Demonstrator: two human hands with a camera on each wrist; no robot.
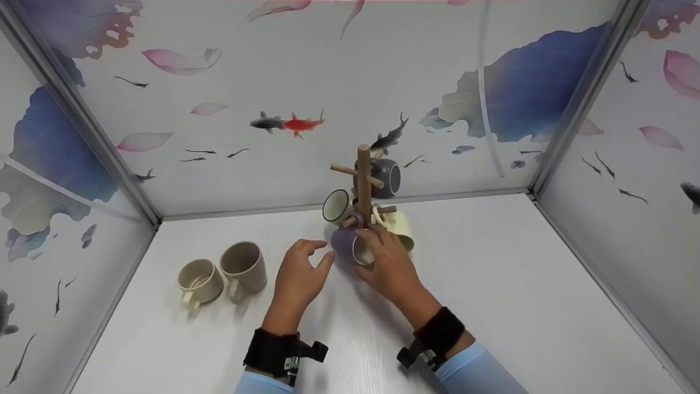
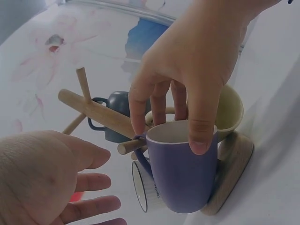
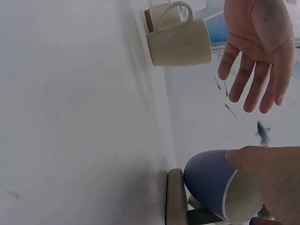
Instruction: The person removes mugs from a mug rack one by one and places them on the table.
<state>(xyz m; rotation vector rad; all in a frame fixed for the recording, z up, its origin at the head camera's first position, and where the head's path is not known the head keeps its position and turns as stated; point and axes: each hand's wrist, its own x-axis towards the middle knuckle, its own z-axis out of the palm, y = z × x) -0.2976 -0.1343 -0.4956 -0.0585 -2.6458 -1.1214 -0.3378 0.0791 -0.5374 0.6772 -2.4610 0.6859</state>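
A purple mug (image 1: 344, 245) with a white inside hangs by its handle on a peg of the wooden mug tree (image 1: 363, 186). My right hand (image 1: 391, 265) holds that mug at its rim; the left wrist view shows the thumb on its outside and the fingers near the handle side. To the left of the mug, my left hand (image 1: 302, 273) is held in the air with relaxed fingers, touching nothing. On other pegs hang a dark grey mug (image 1: 388, 179), a white mug with a dark rim (image 1: 336, 206) and a pale yellow mug (image 1: 401, 225).
Two more mugs stand upright on the white table (image 1: 492, 306) at the left: a small cream mug (image 1: 201, 280) and a taller beige mug (image 1: 246, 268). Printed panels (image 1: 328, 71) enclose the table at the back and sides. The mug tree stands near the back panel.
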